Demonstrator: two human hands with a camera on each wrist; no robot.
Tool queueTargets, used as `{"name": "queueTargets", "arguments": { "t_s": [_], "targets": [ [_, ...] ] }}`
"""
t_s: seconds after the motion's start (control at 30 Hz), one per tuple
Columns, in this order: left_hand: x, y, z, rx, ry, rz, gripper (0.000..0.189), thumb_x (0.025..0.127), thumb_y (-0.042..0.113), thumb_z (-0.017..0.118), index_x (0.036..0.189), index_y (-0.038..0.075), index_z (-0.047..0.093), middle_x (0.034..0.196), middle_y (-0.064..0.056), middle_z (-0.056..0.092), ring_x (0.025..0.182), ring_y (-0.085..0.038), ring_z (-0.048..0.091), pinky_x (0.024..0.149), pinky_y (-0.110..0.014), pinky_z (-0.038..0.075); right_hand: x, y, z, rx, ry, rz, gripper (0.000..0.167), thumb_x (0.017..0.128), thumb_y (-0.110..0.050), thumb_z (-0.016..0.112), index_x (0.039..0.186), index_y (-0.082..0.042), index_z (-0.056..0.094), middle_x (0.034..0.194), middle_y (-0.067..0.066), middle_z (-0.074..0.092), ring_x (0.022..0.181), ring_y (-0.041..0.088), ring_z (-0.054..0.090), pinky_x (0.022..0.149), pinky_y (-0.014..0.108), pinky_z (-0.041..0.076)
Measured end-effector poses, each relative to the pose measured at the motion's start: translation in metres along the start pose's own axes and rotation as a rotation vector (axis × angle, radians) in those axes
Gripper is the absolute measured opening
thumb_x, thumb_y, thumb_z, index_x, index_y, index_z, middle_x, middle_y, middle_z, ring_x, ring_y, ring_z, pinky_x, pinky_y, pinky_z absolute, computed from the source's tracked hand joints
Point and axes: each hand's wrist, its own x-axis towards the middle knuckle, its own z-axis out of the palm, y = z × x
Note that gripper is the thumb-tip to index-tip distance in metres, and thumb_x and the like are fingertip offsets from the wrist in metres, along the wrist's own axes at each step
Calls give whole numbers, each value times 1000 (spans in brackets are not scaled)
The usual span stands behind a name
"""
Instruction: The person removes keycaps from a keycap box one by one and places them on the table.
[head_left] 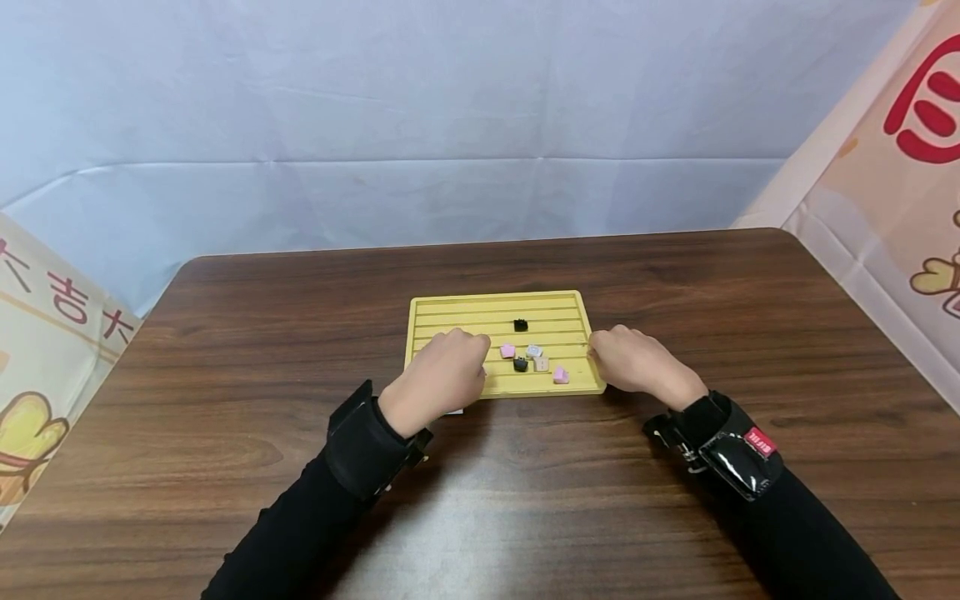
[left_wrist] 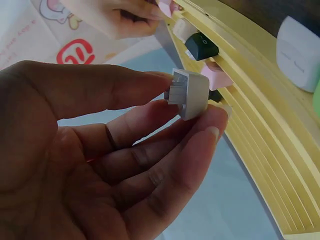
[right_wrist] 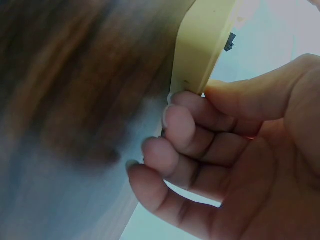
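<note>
My left hand point(head_left: 442, 375) is over the front left part of a yellow ridged tray point(head_left: 457, 307). In the left wrist view, thumb and fingers pinch a white keycap point(left_wrist: 197, 95), its stem side towards the thumb. The right hand point(head_left: 633, 360) grips the tray's right edge between thumb and curled fingers, clearest in the right wrist view. Several loose keycaps lie on the tray: a black one point(head_left: 521, 325) farther back, another black one point(head_left: 521, 364), a pink one point(head_left: 507, 351), a white one point(head_left: 534, 351), a beige one point(head_left: 541, 364) and a pink one point(head_left: 560, 376) at the front right.
The tray lies on a dark wooden table point(head_left: 300, 317). By its front edge, partly hidden under the left hand, are a white keycap point(left_wrist: 299, 55) and a green piece point(left_wrist: 317, 100). A pale cloth point(head_left: 450, 125) hangs behind the table, with printed cloths at both sides.
</note>
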Motion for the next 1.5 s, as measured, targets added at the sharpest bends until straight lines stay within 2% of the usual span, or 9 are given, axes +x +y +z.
{"name": "queueTargets", "arguments": {
  "t_s": [0.2,0.37,0.53,0.63,0.83,1.0,1.13,1.4,1.5],
  "targets": [
    [-9,1,2,-16,42,24,18,82,-11,47,72,4,47,57,1,22,52,-12,19,50,-25,18,0,0,0,-1,2,-4,17,93,-5,41,83,-3,55,64,4,45,54,16,40,50,28,32],
    [-13,2,3,-28,48,13,12,84,-10,47,81,1,49,58,-3,33,51,-13,25,49,-25,20,0,0,1,0,-1,3,17,93,-5,41,84,-3,55,64,4,45,53,16,39,50,28,32],
    [-15,2,1,-24,6,-12,14,86,-9,49,90,-1,60,75,-11,52,63,-20,46,55,-27,37,1,0,1,-3,-4,12,17,93,-6,41,84,-3,55,64,4,44,53,16,39,50,28,32],
    [-15,1,0,-21,-16,-12,18,84,-9,52,91,0,65,83,-11,56,74,-22,52,63,-29,44,1,1,1,-7,-4,11,16,93,-5,41,83,-3,55,64,4,44,54,16,40,50,28,33],
    [-17,1,0,-22,-42,4,15,83,-10,55,87,2,64,79,-9,53,70,-19,48,61,-28,41,1,1,0,-4,-10,15,16,92,-5,41,84,-3,55,65,5,45,54,17,40,50,28,33],
    [-19,1,0,-40,-21,31,19,80,-15,51,82,2,59,72,-6,51,60,-16,43,56,-27,36,1,1,0,-3,-11,16,16,93,-6,41,83,-4,55,65,4,45,55,17,40,51,29,33],
    [-19,1,0,-38,-21,26,21,77,-16,51,81,4,58,67,-4,52,55,-16,44,54,-26,38,1,0,0,-3,-9,17,17,93,-6,41,83,-4,54,65,4,44,55,17,41,51,29,33],
    [-17,2,-1,-57,-80,-15,13,78,-6,64,83,6,65,77,-5,61,64,-17,53,60,-28,44,1,0,0,-9,-3,10,18,94,-7,41,82,-4,54,64,4,44,54,17,40,50,29,33],
    [-17,2,-1,-70,-87,-12,7,80,0,67,79,6,65,73,-3,59,63,-15,51,60,-27,42,1,0,1,-10,-4,7,18,94,-6,41,81,-4,54,64,4,44,54,17,40,50,29,33]
  ]
}}
